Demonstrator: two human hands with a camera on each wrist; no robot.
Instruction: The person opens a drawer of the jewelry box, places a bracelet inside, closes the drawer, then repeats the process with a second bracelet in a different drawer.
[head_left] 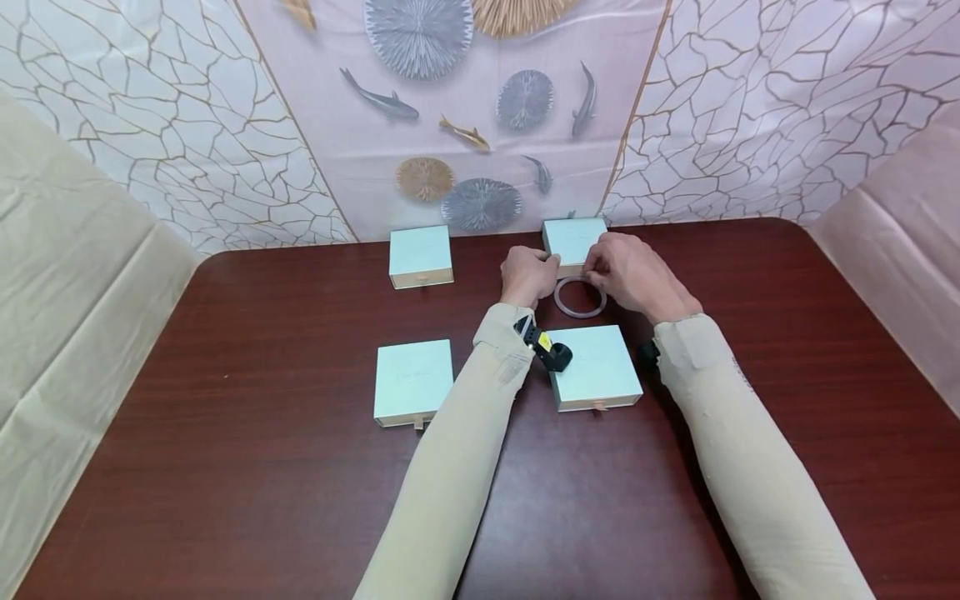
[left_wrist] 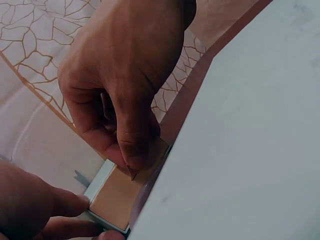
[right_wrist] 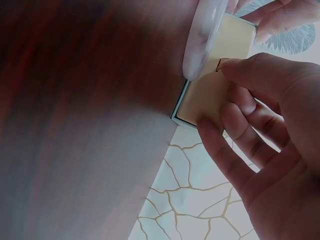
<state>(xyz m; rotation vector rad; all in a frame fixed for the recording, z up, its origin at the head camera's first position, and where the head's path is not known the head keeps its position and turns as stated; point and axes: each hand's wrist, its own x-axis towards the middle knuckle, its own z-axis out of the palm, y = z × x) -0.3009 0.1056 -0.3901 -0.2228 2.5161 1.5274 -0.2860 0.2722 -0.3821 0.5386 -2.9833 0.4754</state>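
My left hand (head_left: pixel 527 273) grips the left side of a pale mint drawer box (head_left: pixel 573 237) at the back right of the table. In the right wrist view, my right hand (right_wrist: pixel 280 115) pinches a small ribbon tab (right_wrist: pixel 219 65) on the box's cream drawer front (right_wrist: pixel 200 100). Its other fingers rest against that front. A translucent pale purple bangle (head_left: pixel 558 302) lies on the table just before the box. The drawer looks pushed in; its contents are hidden.
A matching mint box (head_left: pixel 420 250) stands at the back left. Two larger, flatter ones lie nearer: one on the left (head_left: pixel 414 379), the other (head_left: pixel 600 371) under my left wrist camera. A patterned cloth (head_left: pixel 465 125) hangs behind the dark red-brown table (head_left: pixel 247 417).
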